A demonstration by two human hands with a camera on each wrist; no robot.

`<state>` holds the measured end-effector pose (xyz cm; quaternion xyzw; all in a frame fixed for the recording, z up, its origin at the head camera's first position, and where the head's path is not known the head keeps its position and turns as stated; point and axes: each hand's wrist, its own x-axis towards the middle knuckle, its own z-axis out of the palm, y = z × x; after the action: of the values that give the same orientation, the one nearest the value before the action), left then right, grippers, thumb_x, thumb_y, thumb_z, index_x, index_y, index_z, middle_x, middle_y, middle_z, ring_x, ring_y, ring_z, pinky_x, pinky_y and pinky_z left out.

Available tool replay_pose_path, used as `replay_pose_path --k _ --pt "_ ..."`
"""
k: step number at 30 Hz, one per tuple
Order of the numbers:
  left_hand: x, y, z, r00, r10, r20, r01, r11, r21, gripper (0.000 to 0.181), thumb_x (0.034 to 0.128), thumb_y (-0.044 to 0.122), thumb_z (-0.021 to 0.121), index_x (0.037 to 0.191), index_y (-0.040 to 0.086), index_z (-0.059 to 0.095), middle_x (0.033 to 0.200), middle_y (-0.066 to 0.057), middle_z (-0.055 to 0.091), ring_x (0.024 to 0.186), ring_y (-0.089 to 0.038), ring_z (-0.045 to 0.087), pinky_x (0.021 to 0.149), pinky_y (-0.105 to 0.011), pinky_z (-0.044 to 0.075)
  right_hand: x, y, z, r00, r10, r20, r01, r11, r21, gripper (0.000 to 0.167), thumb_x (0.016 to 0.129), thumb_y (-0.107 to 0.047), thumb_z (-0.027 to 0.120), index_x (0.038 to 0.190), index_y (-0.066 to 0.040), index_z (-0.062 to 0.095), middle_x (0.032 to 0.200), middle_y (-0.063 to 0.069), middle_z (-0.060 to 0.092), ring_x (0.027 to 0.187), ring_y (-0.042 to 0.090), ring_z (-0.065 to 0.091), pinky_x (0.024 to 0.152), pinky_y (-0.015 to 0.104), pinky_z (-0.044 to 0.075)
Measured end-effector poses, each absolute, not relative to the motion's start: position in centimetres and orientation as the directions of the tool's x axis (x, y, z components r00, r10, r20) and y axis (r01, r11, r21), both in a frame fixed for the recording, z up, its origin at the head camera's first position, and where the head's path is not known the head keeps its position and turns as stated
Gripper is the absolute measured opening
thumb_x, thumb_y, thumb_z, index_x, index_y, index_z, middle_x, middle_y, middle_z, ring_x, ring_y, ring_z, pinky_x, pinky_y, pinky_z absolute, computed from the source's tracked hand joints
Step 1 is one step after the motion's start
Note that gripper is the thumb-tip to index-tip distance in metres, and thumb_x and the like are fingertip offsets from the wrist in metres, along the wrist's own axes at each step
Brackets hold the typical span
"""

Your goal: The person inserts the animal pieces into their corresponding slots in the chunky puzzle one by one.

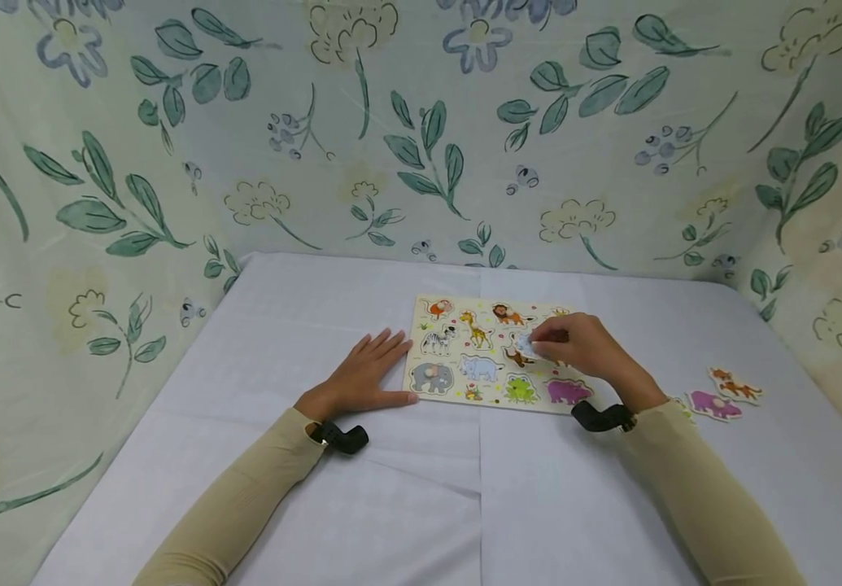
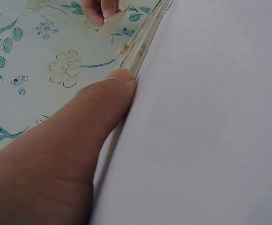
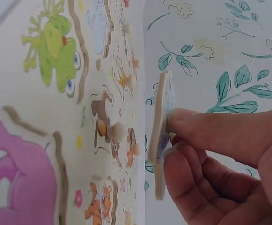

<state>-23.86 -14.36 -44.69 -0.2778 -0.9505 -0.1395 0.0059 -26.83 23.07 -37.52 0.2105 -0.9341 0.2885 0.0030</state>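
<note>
A wooden animal puzzle board (image 1: 489,396) lies on the white cloth. My right hand (image 1: 580,348) is over its right half and pinches a pale blue puzzle piece (image 1: 525,345) between thumb and fingers. In the right wrist view this piece (image 3: 160,136) is turned edge-on, apart from the board; its picture is mostly hidden. A brown kangaroo piece (image 3: 103,124) with a knob sits close by. My left hand (image 1: 365,374) rests palm down at the board's left edge, fingers extended. Its thumb (image 2: 103,101) touches the board's side in the left wrist view.
Right of the board lie a loose tiger piece (image 1: 734,386) and a purple hippo piece (image 1: 713,405). A greenish piece (image 1: 684,409) is partly hidden by the right sleeve. Floral cloth (image 1: 362,163) hangs behind the table and at both sides.
</note>
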Motion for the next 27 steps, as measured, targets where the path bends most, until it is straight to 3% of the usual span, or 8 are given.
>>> replay_pose_path --k 27 --pt "-23.9 -14.3 -45.0 -0.846 0.524 0.1 0.531 0.813 0.24 0.099 0.0805 0.078 0.048 0.155 0.018 0.024 0.16 -0.002 0.018 0.148 -0.026 0.008 0.118 -0.048 0.006 -27.6 19.3 -36.7 -0.89 -0.443 0.107 -0.42 0.708 -0.568 0.012 0.087 -0.013 0.073 0.099 -0.011 0.075 0.094 0.004 0.069 0.08 0.02 0.059 0.076 0.034 0.054"
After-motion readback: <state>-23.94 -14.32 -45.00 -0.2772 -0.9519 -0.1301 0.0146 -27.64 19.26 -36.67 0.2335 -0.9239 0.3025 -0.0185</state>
